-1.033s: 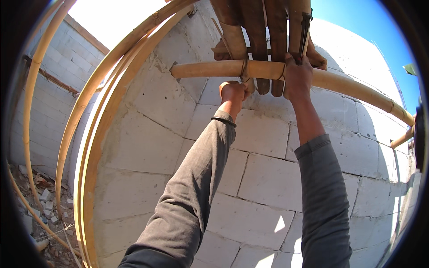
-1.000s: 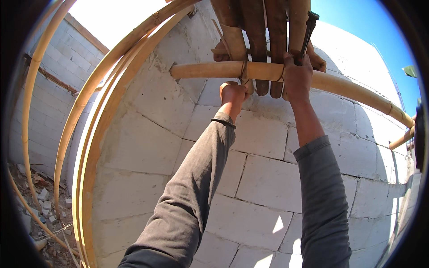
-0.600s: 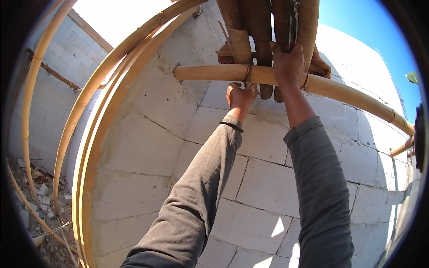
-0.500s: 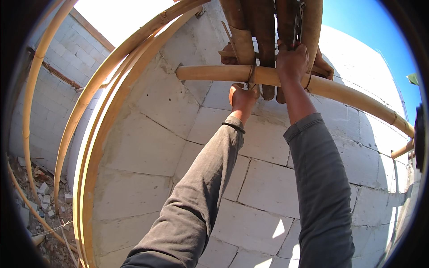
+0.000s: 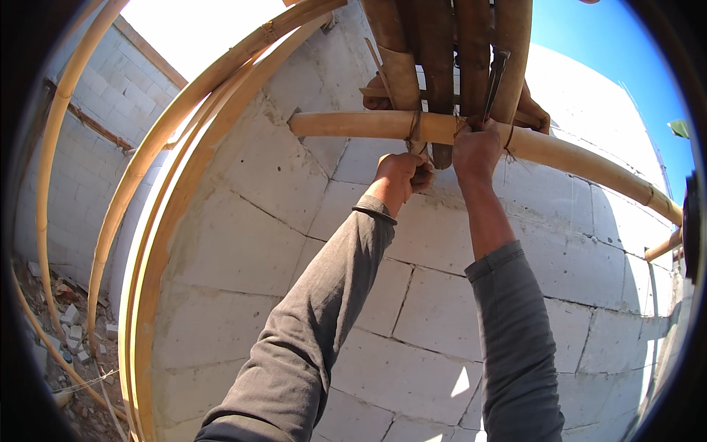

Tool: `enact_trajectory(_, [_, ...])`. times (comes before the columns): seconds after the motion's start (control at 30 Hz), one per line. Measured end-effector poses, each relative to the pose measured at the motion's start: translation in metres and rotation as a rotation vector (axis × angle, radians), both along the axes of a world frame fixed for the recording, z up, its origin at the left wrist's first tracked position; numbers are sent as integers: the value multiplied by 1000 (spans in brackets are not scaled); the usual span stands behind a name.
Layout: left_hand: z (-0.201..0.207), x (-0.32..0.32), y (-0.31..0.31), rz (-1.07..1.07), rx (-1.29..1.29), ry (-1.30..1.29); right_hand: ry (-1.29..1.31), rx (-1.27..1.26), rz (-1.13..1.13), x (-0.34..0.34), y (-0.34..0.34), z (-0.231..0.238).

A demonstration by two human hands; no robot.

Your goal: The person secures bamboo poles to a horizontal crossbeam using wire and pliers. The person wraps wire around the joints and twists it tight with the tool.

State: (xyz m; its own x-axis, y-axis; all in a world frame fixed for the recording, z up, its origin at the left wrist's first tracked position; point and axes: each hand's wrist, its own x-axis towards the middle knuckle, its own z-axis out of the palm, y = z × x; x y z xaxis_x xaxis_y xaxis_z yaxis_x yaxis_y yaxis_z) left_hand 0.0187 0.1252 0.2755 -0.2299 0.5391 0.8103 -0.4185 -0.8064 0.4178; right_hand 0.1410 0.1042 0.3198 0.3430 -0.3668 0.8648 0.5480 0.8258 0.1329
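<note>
A thick bamboo pole (image 5: pixel 346 123) crosses in front of me, with dark wire ties (image 5: pixel 414 127) around it. Several weathered bamboo lengths (image 5: pixel 436 74) run behind it. My left hand (image 5: pixel 398 177) is closed just below the pole, beside the tie; whatever its fingers pinch is hidden. My right hand (image 5: pixel 477 152) grips a slim dark metal tool (image 5: pixel 496 79), pliers by its look, pointing up along the bamboo. The right fingers are against the pole, close to a second tie (image 5: pixel 509 140).
A pale block wall (image 5: pixel 434 309) stands behind my arms. Curved bamboo poles (image 5: pixel 140 166) rise at left above rubble (image 5: pixel 74 324). Past the bamboo, another person's hand or foot (image 5: pixel 534 110) shows; I cannot tell which. A shorter pole end (image 5: pixel 659 248) juts out at right.
My right hand has come down with the tool, from above the crossing pole to its level. The left hand has shifted slightly down and turned, staying closed.
</note>
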Motion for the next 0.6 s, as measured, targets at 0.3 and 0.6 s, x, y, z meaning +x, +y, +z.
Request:
enact_trajectory(0.3, [4, 0, -16, -36, -27, 66, -112, 5, 379, -17, 46, -26])
enact_trajectory(0.6, [28, 27, -7, -240, 153, -35, -197, 72, 419, -10, 41, -38])
